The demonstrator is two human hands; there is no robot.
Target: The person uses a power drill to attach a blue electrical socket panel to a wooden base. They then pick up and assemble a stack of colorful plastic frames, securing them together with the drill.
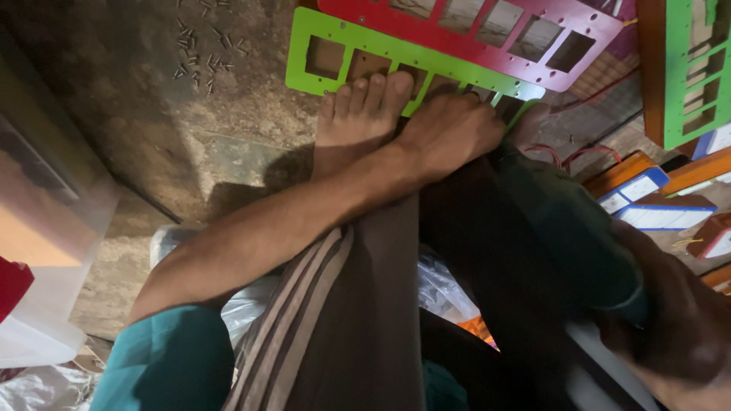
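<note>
My left hand (pixel 449 129) reaches across my leg, its fingers curled down over the near edge of a bright green panel (pixel 335 34) with square cut-outs that lies on the floor. A bare foot (pixel 358 114) rests beside that hand, toes on the same panel. A red panel (pixel 487 34) with similar cut-outs overlaps the green one's far side. Just right of my left hand a small patch of my right hand (pixel 529 122) shows behind dark teal cloth. Its fingers are hidden.
Small screws (pixel 202 57) are scattered on the rough concrete floor at the upper left. Another green panel in a wooden frame (pixel 685 68) stands at the right, with orange and blue boxes (pixel 655 198) and red wires below it. A clear plastic tub (pixel 46 251) sits at the left.
</note>
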